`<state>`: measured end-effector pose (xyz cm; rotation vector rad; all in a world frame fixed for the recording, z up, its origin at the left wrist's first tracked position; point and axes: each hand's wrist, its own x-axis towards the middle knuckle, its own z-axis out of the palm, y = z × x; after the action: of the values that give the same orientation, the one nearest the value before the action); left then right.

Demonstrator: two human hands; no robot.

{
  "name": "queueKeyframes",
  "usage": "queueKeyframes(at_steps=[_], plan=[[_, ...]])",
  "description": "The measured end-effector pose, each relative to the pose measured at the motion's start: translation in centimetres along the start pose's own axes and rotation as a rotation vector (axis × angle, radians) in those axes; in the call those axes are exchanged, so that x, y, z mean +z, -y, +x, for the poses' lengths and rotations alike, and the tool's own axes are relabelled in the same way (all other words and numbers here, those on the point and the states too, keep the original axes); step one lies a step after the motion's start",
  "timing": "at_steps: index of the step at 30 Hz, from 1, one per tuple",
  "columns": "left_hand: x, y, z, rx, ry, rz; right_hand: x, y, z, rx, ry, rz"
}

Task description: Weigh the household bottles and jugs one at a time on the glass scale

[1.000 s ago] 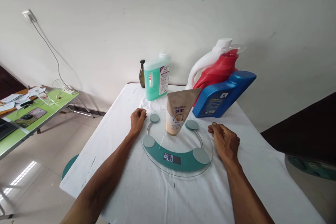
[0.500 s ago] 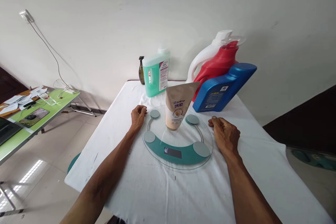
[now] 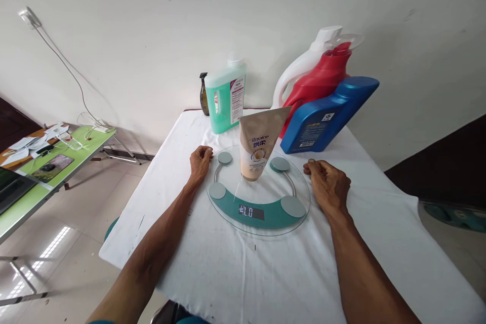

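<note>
A round glass bathroom scale (image 3: 243, 210) with a teal band and grey discs lies on the white-covered table. On its glass stands a beige Rejoice tube (image 3: 258, 144), cap down and upright. White characters glow in the scale's dark display (image 3: 251, 212). Beside the scale's left rim, my left hand (image 3: 200, 163) rests on the cloth with curled fingers, closed, nothing visible in it. My right hand (image 3: 329, 183) rests by the right rim, its fingers also folded closed and seemingly holding nothing. Neither hand touches the tube.
Along the wall stand a dark pump bottle (image 3: 204, 95), a green liquid jug (image 3: 224, 101), a white jug (image 3: 296, 73), a red jug (image 3: 321, 76) and a blue bottle (image 3: 326, 119). To the left is a green table (image 3: 81, 142) with papers and a laptop.
The scale's display now shows more lit characters than before. My view has tilted slightly, while both hands and the tube keep their places.
</note>
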<state>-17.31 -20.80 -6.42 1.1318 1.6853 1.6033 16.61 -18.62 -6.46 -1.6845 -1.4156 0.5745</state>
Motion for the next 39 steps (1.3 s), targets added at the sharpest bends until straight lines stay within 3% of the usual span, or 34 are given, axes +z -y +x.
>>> queueKeyframes(at_steps=[16, 21, 25, 28, 31, 35, 39], plan=[[0.0, -0.5, -0.4, 0.000, 0.016, 0.008, 0.4, -0.5, 0.2, 0.004, -0.028, -0.009], [0.0, -3.5, -1.9, 0.176, -0.003, -0.023, 0.0, -0.2, 0.1, 0.010, 0.005, -0.016], [0.7, -7.0, -4.3, 0.271, 0.224, -0.102, -0.4, -0.4, 0.2, -0.007, 0.008, 0.016], [1.9, -8.3, -5.7, 0.226, 0.469, -0.090, -0.6, -1.0, 0.2, -0.042, 0.018, 0.031], [3.5, -8.4, -5.9, 0.139, 0.618, -0.032, -0.7, -1.7, 0.3, -0.054, 0.044, 0.060], [5.2, -7.7, -5.7, 0.060, 0.664, 0.035, -0.5, -2.3, 0.4, 0.013, 0.036, 0.049], [6.1, -7.2, -5.8, 0.074, 0.599, 0.078, -0.7, -2.4, 0.3, 0.033, 0.041, 0.041]])
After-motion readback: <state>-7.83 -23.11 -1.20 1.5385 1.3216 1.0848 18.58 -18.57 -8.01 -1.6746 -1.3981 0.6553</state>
